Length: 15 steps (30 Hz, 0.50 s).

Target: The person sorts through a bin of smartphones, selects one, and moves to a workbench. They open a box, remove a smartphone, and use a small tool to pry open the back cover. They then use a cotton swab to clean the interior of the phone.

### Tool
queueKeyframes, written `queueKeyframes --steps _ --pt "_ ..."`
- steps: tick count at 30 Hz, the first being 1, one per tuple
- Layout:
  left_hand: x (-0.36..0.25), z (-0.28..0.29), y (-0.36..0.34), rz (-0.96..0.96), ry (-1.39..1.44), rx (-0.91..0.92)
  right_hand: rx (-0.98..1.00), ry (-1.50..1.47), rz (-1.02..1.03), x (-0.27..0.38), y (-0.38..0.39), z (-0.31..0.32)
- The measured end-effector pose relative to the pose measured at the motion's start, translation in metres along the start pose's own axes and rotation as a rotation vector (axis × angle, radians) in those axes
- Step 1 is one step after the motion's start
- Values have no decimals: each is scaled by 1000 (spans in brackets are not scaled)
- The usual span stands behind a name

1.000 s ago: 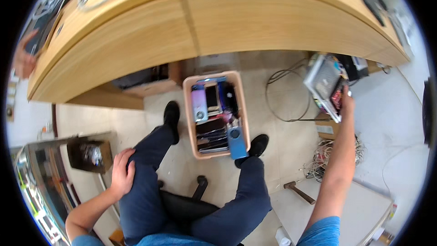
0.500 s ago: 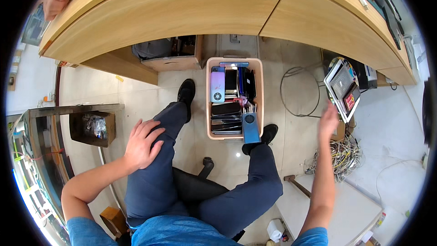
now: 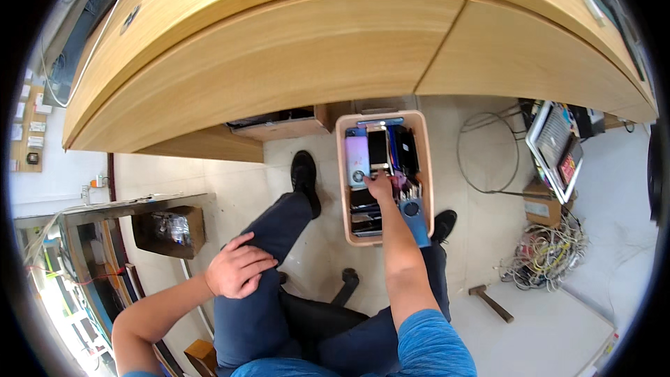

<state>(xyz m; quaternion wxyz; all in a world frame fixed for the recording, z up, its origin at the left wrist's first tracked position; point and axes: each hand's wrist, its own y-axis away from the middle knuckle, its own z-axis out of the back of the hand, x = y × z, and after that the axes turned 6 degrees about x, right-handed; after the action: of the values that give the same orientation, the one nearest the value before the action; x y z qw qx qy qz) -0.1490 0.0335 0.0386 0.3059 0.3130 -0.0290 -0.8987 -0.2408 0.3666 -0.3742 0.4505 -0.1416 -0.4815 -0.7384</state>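
Between my feet stands a peach plastic bin (image 3: 343,211) packed with smartphones. My right hand (image 3: 380,187) reaches down into its middle, thumb and fingers apart, beside the lower edge of a lilac-blue gradient phone (image 3: 357,151). What its fingertips touch is too small to make out. A black phone (image 3: 377,146) lies just beyond the hand. A blue phone with a round camera (image 3: 414,218) leans upright at the near right corner. Dark phones (image 3: 365,222) stand in a row at the near left. My left hand (image 3: 241,268) rests on my left knee, fingers spread, holding nothing.
A wooden desk (image 3: 279,56) overhangs the bin's far side. To the right are a white tablet-like panel (image 3: 536,141), a cable tangle (image 3: 548,251), a cable loop (image 3: 462,160) and a hammer (image 3: 494,305). On the left sits an open cardboard box (image 3: 198,232).
My right hand has swung from beside the white panel on the right, leftward into the bin. My left hand stays on the knee. The view has shifted, and the hand at the desk's far left is gone.
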Motion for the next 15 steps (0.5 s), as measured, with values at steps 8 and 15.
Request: queueKeyframes --steps 8,15 --pt "15 -1 12 20 23 -1 -151 145 257 53 31 -41" --pt "8 -7 11 11 58 12 -285 131 316 59 46 -44"
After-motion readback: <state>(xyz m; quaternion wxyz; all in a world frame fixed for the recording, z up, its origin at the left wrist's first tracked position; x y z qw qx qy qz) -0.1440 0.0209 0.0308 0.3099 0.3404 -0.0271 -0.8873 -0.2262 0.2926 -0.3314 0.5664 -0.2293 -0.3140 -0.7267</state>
